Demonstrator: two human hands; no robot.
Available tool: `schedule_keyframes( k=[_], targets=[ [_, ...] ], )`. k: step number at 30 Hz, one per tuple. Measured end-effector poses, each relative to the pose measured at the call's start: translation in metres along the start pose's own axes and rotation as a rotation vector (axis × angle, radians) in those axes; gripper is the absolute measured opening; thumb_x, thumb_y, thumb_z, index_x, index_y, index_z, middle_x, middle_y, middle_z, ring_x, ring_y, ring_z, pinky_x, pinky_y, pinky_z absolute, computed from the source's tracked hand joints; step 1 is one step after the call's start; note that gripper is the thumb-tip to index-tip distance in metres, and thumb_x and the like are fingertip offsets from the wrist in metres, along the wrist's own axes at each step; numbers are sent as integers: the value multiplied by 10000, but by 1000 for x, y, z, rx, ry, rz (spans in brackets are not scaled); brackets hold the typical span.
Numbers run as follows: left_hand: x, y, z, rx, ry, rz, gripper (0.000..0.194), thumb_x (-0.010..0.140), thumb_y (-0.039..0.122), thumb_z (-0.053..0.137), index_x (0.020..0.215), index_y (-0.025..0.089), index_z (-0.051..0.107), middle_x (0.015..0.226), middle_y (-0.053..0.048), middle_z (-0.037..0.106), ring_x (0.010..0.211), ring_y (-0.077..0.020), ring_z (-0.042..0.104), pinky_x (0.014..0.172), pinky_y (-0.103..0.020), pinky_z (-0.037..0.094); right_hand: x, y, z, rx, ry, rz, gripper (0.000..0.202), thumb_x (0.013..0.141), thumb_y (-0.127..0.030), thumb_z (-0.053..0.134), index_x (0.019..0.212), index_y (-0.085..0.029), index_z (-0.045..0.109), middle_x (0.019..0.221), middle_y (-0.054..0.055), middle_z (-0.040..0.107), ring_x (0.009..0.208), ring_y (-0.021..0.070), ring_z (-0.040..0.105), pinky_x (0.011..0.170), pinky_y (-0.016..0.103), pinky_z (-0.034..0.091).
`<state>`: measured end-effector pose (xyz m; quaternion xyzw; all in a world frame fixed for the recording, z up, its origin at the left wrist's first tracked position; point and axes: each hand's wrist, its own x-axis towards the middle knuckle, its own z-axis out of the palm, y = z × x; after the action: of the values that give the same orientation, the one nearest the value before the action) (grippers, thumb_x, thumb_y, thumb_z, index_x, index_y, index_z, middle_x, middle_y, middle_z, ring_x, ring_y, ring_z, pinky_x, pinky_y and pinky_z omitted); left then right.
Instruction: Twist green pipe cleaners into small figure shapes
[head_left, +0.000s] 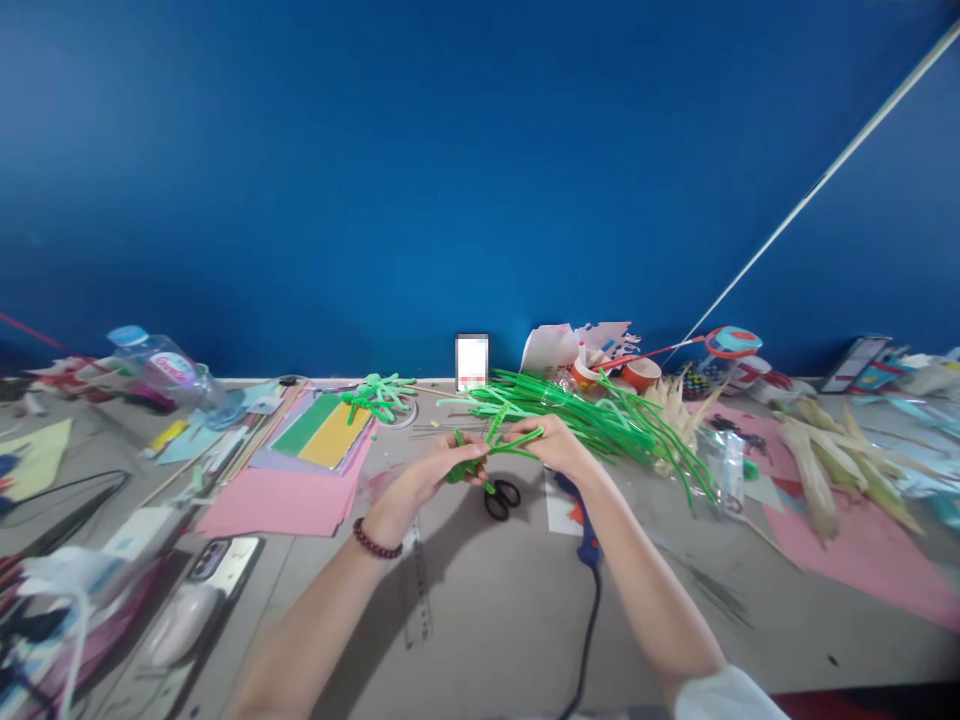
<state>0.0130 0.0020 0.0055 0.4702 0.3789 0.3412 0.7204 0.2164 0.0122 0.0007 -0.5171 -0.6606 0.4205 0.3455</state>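
Both hands are raised over the middle of the table with green pipe cleaners (495,425) between them. My left hand (448,462), a dark beaded bracelet at its wrist, is closed on a bundled part of them. The fingers of my right hand (547,440) pinch the stems that stick out to the right. Just below the hands lie black-handled scissors (501,500). Under my right forearm rests a blue glue gun (589,540), its cord trailing to the front edge. A clear ruler (418,590) lies below my left wrist.
Behind my right hand spreads a pile of loose green pipe cleaners (592,420). A shaped green pipe cleaner piece (377,396) sits at the back left near pink paper (281,500). Dried corn husks (810,480) lie right; a plastic bottle (172,370) and a phone (225,565) are left.
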Motion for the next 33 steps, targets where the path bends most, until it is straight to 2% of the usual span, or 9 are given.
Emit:
schedule_keyframes(
  k=[5,9,12,15,17,18,20,25,33],
  targets=[
    [7,-6,-5,108,-39,27,212,669,334,710,638,138,635,519,-42,614,454,-133,554,474,-252,423,2,2,1,42,-66,11,261,718,-368,626,790,-144,739,742,40,698,637,157,589,563,244,426],
    [8,-7,-6,81,47,36,206,682,315,691,590,141,631,504,-35,597,456,-131,543,477,-257,416,2,-1,-4,45,-86,19,330,819,-364,506,965,-154,713,802,49,703,637,149,586,550,245,438],
    [7,-5,-2,23,135,49,197,672,317,701,621,140,634,524,-33,600,492,-144,564,515,-277,448,-2,-9,-9,-60,-55,-118,341,879,-391,443,1009,-198,693,912,55,700,788,182,619,667,283,485],
    [5,-3,1,-35,202,42,225,667,352,706,650,146,619,579,-39,614,526,-159,587,535,-300,478,-9,-19,-12,-202,134,-366,274,884,-371,483,966,-211,689,1051,77,669,1009,219,587,866,343,462],
    [4,-2,2,-70,223,46,238,679,374,691,669,149,616,606,-40,616,538,-159,594,531,-294,486,-15,-25,-10,-281,294,-478,254,899,-343,474,993,-217,674,1063,84,660,1062,220,566,929,368,433],
    [3,-1,1,-78,220,52,240,690,380,677,680,148,620,610,-39,616,536,-155,594,529,-286,487,-17,-28,-9,-321,347,-519,249,902,-335,475,1018,-221,663,1062,84,659,1067,220,564,938,376,428],
    [1,0,0,-76,186,69,236,711,381,649,694,146,630,594,-34,614,523,-148,592,518,-266,482,-21,-32,-4,-422,362,-609,240,883,-342,519,1049,-228,650,1081,84,654,1079,228,557,945,389,423],
    [-6,5,1,-76,59,66,242,730,370,624,732,129,651,590,-45,634,524,-146,590,465,-233,463,-23,-39,12,-666,248,-796,180,875,-286,554,1011,-232,659,1036,59,677,1097,219,547,976,407,378],
    [-16,17,1,-167,-80,-16,272,752,378,595,804,121,664,693,-67,653,649,-184,633,472,-237,460,-29,-46,16,-697,320,-837,100,874,-205,559,904,-231,651,812,-16,692,820,146,599,1056,432,258]
  ],
)
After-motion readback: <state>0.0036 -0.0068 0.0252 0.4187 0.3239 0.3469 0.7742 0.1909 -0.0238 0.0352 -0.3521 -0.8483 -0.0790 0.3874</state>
